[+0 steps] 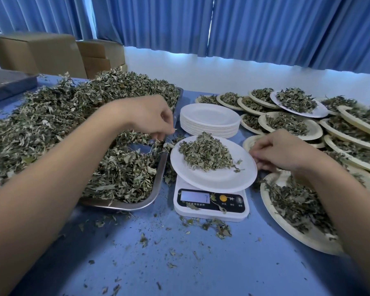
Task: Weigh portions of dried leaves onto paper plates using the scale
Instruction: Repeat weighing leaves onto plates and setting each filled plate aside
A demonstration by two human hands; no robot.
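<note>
White paper plate (214,178) heaped with dried leaves (205,152), resting on the scale (209,208).

Left of the scale, the left hand (150,118) hangs over the edge of the metal tray (137,206) piled with loose leaves (62,116), fingertips drawn together on a small pinch of them. Right of the scale, the right hand (284,152) lies just beside the plate's rim, fingers curled; whether they grip anything I cannot tell. Behind the scale stands a stack of empty plates (209,118); to its right, filled plates (295,122) overlap one another. Leaf crumbs (220,229) lie on the blue table (179,263) in front of the scale.
</note>
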